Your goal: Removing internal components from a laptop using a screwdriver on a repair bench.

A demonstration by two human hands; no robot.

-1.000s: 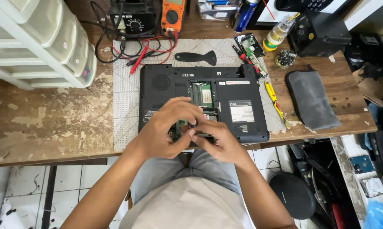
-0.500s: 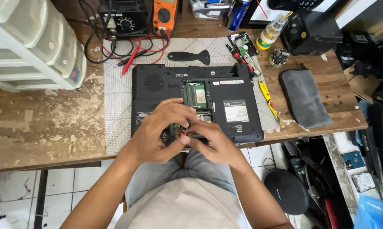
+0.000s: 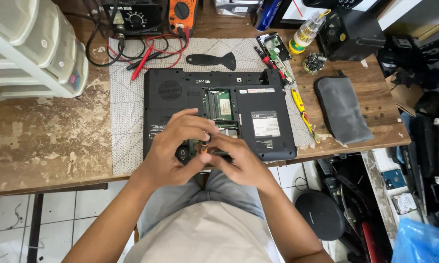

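Note:
A black laptop lies bottom-up on a grey gridded mat, with an open bay showing a green memory board. Both hands meet over the laptop's near edge. My left hand curls in from the left, its fingertips pinched on a small orange-and-black screwdriver. My right hand closes on the same tool from the right. The tool's tip and the spot beneath it are hidden by my fingers.
A yellow screwdriver and a grey pouch lie right of the laptop. A black pry tool, red probe leads, a meter and a white drawer unit stand behind. The worn wooden desk extends left.
Both hands stay together at the laptop's near edge with only small finger movement. The view has shifted slightly.

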